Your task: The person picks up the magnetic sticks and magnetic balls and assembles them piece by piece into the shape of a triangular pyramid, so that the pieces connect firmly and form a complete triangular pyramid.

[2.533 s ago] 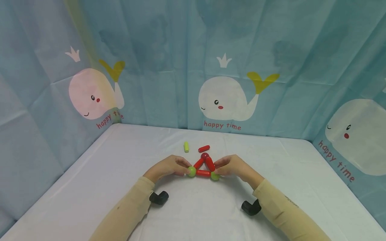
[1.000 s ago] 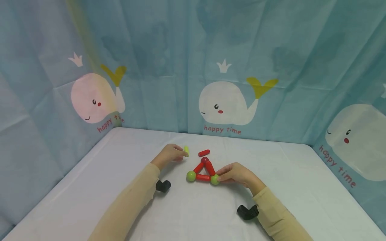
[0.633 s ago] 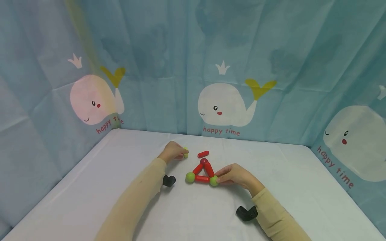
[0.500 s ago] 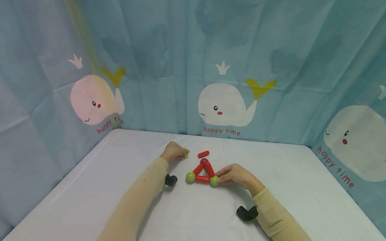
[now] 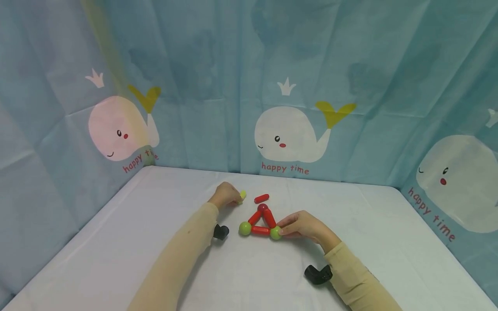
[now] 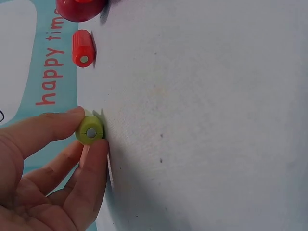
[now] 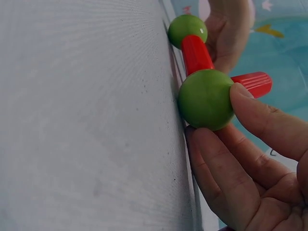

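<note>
My left hand [image 5: 226, 195] pinches a yellow-green magnetic rod [image 6: 90, 130] between thumb and fingers, low over the table; a round metal tip shows at its near end. My right hand [image 5: 305, 226] holds the green ball [image 7: 207, 99] at the right corner of a flat triangle. Red rods [image 5: 260, 230] form its three sides. Another green ball [image 5: 245, 228] sits at its left corner and a red ball [image 5: 263, 208] at the far one. Just beyond that far corner lies a loose red rod [image 5: 262, 198], apart from the triangle.
A white-covered table [image 5: 249, 276] runs back to a blue curtain [image 5: 202, 129] printed with whales. Black angled pieces stick out at both wrists, the left one [image 5: 221, 232] and the right one [image 5: 318, 274], close above the tabletop.
The left hand has left the triangle's left green ball, reached forward and taken hold of the yellow-green rod, which has since turned. The right hand stays at the right green ball.
</note>
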Demonstrator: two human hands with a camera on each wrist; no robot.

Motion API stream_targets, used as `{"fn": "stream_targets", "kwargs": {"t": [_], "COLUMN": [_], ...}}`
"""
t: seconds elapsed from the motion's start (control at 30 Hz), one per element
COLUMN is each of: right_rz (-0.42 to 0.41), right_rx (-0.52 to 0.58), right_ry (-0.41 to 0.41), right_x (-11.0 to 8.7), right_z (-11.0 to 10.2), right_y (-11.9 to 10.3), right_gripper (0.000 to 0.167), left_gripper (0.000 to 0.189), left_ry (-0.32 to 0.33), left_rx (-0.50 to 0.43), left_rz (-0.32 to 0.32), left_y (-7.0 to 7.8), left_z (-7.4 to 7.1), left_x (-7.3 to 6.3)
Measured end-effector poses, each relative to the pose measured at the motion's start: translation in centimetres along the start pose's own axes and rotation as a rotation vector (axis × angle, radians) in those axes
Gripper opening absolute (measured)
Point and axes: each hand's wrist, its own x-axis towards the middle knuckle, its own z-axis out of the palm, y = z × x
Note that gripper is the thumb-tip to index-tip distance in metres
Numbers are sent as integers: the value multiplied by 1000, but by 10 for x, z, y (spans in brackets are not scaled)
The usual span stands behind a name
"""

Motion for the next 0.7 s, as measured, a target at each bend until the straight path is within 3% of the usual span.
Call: {"fn": "stream_targets", "kwargs": {"t": [0.3,0.5,0.7], "right_rz": [-7,1,-14], "right_rx": [-1,-6,2], "right_ry": [-1,-2,-6], "right_x": [0,0,0], "right_z": [-1,0,0], "right_y": [0,0,0], "right_gripper": [28,28,29], "left_gripper": [25,29,30], "left_ry": [-73,-100,-113], "left_rx": [145,125,36], "left_rz": [93,121,146], "left_y": [-8,-17,-26], "left_z": [-4,-4,-3], "left_x": [-12,-22,-27]}}
